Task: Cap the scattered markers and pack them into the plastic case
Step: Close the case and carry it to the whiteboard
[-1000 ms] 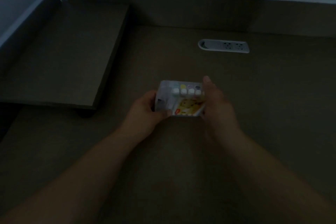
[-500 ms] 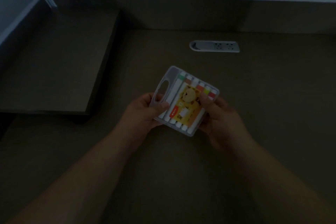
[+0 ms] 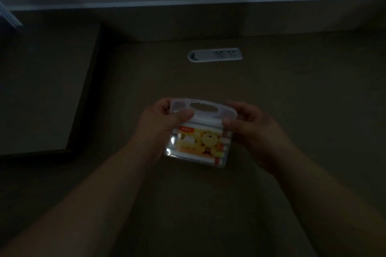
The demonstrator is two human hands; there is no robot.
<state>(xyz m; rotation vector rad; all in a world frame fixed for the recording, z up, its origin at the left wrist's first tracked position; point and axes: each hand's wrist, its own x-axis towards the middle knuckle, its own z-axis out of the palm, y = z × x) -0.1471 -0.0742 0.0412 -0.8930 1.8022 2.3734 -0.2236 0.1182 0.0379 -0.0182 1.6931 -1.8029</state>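
The scene is dim. A clear plastic case (image 3: 200,133) with a carry handle along its far edge and a yellow cartoon label on its face is held above the brown desk in the head view. Several white markers (image 3: 221,152) with coloured caps lie side by side inside it. My left hand (image 3: 163,119) grips the case's upper left corner, thumb on the front. My right hand (image 3: 248,125) pinches the upper right corner. The case looks closed.
A white power socket strip (image 3: 215,55) is set into the desk (image 3: 271,89) beyond the case. A raised brown platform (image 3: 41,89) occupies the left side. A low back panel and a white wall edge run along the far side.
The case has been turned in my hands: its handle went from the left side to the far edge, and the label now faces up. Both hands shifted to the top corners.
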